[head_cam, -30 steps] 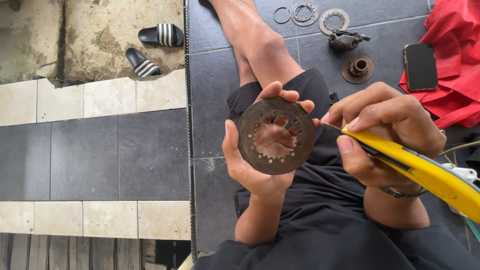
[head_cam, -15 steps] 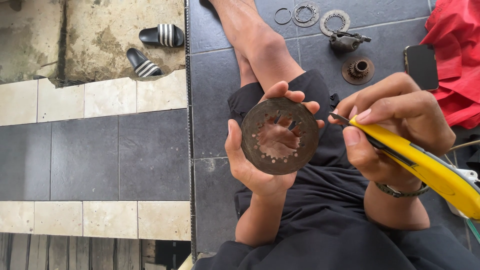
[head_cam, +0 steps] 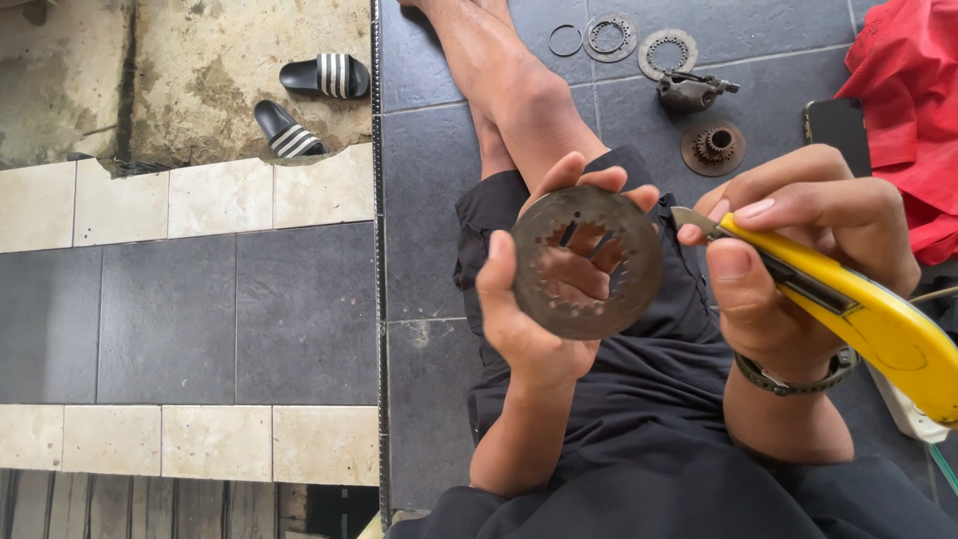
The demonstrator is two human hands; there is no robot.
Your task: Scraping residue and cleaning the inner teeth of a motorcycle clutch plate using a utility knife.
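Knife tip drawn slightly back from the disc's rim since the earlier frame.
Left hand (head_cam: pixel 539 299) fingers grip the round metal disc (head_cam: pixel 587 262), face up; right hand (head_cam: pixel 788 230) fingers clasp the yellow utility knife (head_cam: pixel 848 304), its long axis pointing left toward the disc, over grey floor tiles (head_cam: pixel 299 309).

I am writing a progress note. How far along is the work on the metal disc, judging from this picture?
Done: several parts already lie apart on the tiled floor, namely thin rings, a toothed ring, a small sprocket.
In hand: the left hand holds the rusty disc upright; the right hand points a yellow utility knife blade near its edge.
Left: the disc looks dirty and rusty.
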